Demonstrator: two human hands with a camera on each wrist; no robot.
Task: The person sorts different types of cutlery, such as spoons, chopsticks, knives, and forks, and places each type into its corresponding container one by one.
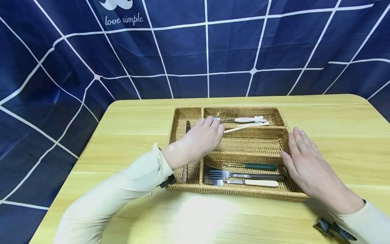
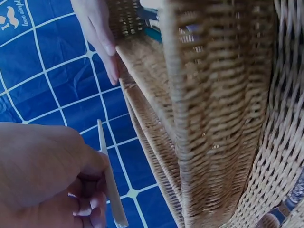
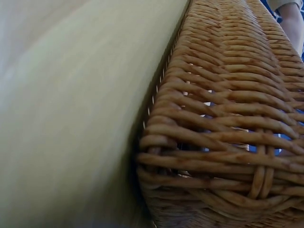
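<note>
Pinching chopstick (image 1: 243, 126) over tray (image 1: 231, 193): left hand (image 1: 204, 137); right hand (image 1: 304, 162) flat against tray side.

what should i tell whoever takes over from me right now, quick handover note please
Left hand: fingers curled round a pale chopstick, its far end in the wicker tray's back compartment, beside a white-handled utensil.
Right hand: flat, fingers straight, resting against the tray's right wall.
Done: three forks lie in the front compartment; a dark knife lies in the left one.
Left: the middle compartment holds nothing; the chopstick is not yet released.
</note>
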